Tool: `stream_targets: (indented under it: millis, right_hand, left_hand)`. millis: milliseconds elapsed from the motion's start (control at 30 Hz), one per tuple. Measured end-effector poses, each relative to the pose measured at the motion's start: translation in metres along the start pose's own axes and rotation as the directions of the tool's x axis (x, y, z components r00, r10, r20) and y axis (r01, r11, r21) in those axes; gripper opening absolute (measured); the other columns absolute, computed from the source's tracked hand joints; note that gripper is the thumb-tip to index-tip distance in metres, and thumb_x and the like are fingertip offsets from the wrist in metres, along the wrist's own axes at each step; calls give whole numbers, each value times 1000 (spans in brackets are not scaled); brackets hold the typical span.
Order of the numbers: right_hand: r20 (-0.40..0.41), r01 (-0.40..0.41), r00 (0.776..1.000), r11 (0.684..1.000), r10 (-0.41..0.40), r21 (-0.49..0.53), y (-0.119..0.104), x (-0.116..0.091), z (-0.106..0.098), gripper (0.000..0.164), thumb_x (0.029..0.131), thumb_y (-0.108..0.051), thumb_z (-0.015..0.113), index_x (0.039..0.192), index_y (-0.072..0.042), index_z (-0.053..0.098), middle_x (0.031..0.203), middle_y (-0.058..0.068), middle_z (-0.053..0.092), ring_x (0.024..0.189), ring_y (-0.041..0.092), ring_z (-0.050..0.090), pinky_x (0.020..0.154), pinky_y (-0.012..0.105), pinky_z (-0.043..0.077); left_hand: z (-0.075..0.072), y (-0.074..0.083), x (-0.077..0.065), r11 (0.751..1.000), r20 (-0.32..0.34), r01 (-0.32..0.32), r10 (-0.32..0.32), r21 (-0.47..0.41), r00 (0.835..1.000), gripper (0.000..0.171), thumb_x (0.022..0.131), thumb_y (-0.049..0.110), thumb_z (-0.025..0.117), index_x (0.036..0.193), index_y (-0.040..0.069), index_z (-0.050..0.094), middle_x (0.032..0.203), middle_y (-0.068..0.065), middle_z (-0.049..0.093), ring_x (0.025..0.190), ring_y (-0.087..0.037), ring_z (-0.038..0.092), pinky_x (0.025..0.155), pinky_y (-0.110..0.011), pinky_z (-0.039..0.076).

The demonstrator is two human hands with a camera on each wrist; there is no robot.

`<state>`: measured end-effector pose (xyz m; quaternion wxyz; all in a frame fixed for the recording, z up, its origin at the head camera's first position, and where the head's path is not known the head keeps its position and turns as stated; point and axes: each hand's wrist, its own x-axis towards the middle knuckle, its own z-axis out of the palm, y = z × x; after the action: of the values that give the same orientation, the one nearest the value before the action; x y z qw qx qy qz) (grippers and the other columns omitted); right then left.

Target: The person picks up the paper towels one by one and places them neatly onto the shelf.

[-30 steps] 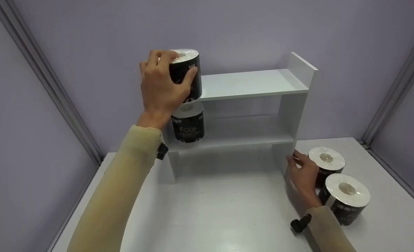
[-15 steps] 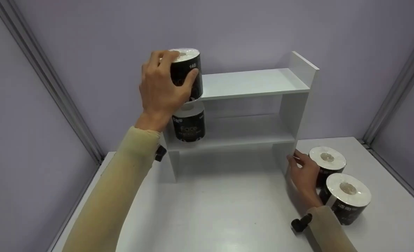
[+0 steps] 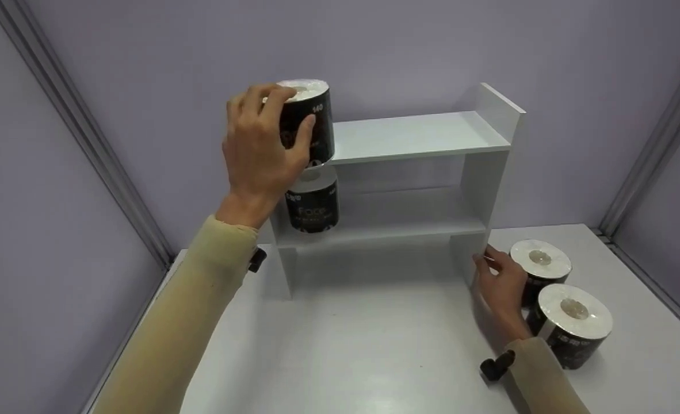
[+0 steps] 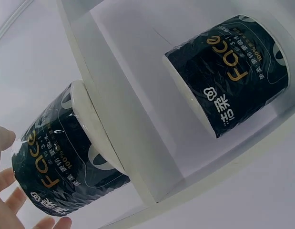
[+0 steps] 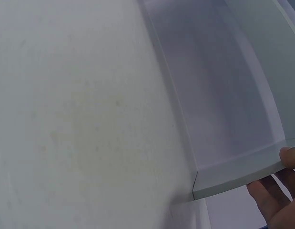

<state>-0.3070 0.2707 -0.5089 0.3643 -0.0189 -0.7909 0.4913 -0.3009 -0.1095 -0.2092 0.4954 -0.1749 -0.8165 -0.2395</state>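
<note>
A toilet paper roll (image 3: 317, 129) in a black wrapper stands upright on the left end of the white shelf's (image 3: 420, 138) top board. My left hand (image 3: 262, 152) is loosely about that roll, fingertips over its top end. In the left wrist view the thumb (image 4: 3, 138) stands apart from the wrapper, with the fingers spread around the roll's far end. Below, on the middle board, sits a second roll (image 3: 313, 208). My right hand (image 3: 501, 284) pinches the front edge of the shelf's right side panel (image 5: 242, 179), thumb on one face and fingers on the other.
Two more rolls stand upright on the white table (image 3: 340, 356) right of the shelf: a rear roll (image 3: 540, 260) beside my right hand and a nearer roll (image 3: 576, 322) by its wrist. A pale wall (image 3: 374, 52) rises behind, with metal-framed panels at both sides.
My left hand has loosened slightly and shifted left, its thumb moving back from the wrapper, while the upper roll stays on the top board. My right hand keeps its hold on the side panel.
</note>
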Motion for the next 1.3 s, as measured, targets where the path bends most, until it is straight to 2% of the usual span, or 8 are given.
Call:
stream_targets:
  millis: [133,267,533,700,900,1300]
  right_hand:
    - [11,-29,1000,1000,30,-10,-2,0,0,32,99,0,74,130,5,72,118,30,75,108,49,75,83,-3,43]
    - [24,-52,998,998,53,-25,-4,-1,1,32,100,-2,73,132,4,71,118,29,75,109,47,75,82,-4,41]
    - [14,3,1000,1000,-4,25,-1,-3,2,31,98,2,74,128,9,72,114,31,75,107,50,75,82,-4,45]
    - [-2,25,1000,999,-25,28,2,-2,0,30,97,3,75,126,9,73,111,31,75,105,51,74,82,-3,45]
    - [-1,-5,1000,1000,5,-9,1,-2,-5,32,97,1,75,128,8,72,116,31,75,107,50,74,81,-4,42]
    - [23,-26,999,999,26,-23,-1,-3,-8,33,100,0,73,132,6,71,119,29,75,110,48,74,82,-4,44]
  left_hand:
    - [1,1,-3,999,1,-48,48,26,999,35,103,30,71,131,10,72,133,-11,67,130,-35,55,96,-54,61]
    - [2,-1,-5,997,11,-69,69,37,998,34,104,25,69,133,9,71,134,-13,66,131,-35,55,97,-54,61]
    - [5,-4,-9,994,7,-97,97,44,995,31,106,22,66,133,7,71,135,-14,65,132,-35,54,97,-51,62]
    - [8,-2,-10,993,-3,-97,98,60,995,31,107,22,66,133,7,71,134,-13,66,131,-35,54,97,-51,62]
    - [13,4,-9,992,-6,-105,106,66,994,30,107,21,65,132,6,71,133,-13,67,131,-35,55,106,-50,58]
    - [16,4,-11,992,-8,-90,91,88,996,31,107,22,63,133,7,70,134,-12,67,132,-35,55,109,-50,56]
